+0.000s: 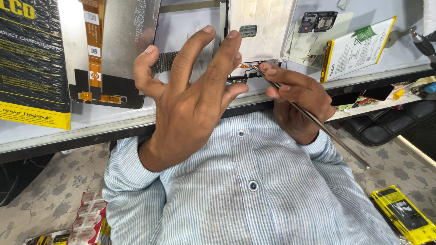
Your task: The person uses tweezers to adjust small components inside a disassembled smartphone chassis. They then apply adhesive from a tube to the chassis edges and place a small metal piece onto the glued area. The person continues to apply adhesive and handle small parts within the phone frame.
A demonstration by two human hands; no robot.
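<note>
My left hand [190, 86] is spread wide, its fingertips pressing on an opened phone body [263, 31] that lies on the white worktop. My right hand [297, 97] pinches a pair of long metal tweezers [318, 122], whose tips touch the lower edge of the phone near a small connector [247, 68]. The tweezers' tail end sticks out toward my lower right. My left hand hides much of the phone's lower left part.
A detached display panel with an orange flex cable [113, 50] lies left of the phone. A black and yellow box [32, 63] sits at far left. A phone battery [359, 45], a small black part [318, 20] and a screwdriver [420, 41] lie at right. The worktop edge [91, 134] runs in front of me.
</note>
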